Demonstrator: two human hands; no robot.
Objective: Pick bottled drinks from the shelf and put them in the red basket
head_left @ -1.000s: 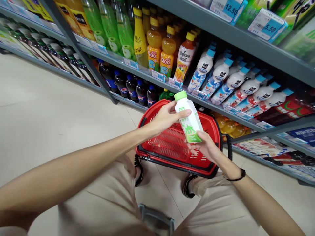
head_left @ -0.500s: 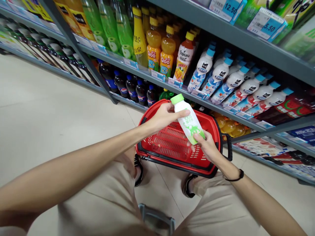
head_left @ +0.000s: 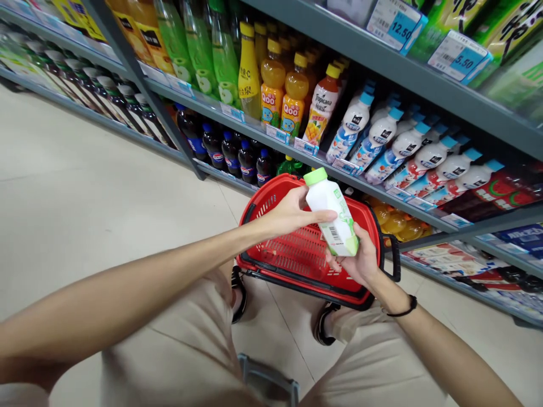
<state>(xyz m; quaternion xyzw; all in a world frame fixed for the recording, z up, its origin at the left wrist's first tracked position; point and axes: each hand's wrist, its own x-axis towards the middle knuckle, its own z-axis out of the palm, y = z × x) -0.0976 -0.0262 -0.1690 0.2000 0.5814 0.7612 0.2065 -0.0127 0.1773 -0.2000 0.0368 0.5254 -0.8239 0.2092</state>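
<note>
A white drink bottle with a light green cap and green base is held tilted between both hands. Its side with a barcode faces me, and part of the green print shows at its right edge. My left hand grips the upper part, its thumb lying across the front and its fingers hidden behind. My right hand supports the lower end, with the thumb along the right side. Below the bottle is a red shopping basket with slotted walls and a black handle, standing on the floor between my feet.
A grey store shelf runs across in front, with juice bottles, white blue-capped bottles and dark cola bottles. Price tags line its edges. A grey stool-like frame is between my legs.
The bottle has been turned about its length, so the barcode side now faces me instead of the printed front. Both hands still hold it over the basket.
</note>
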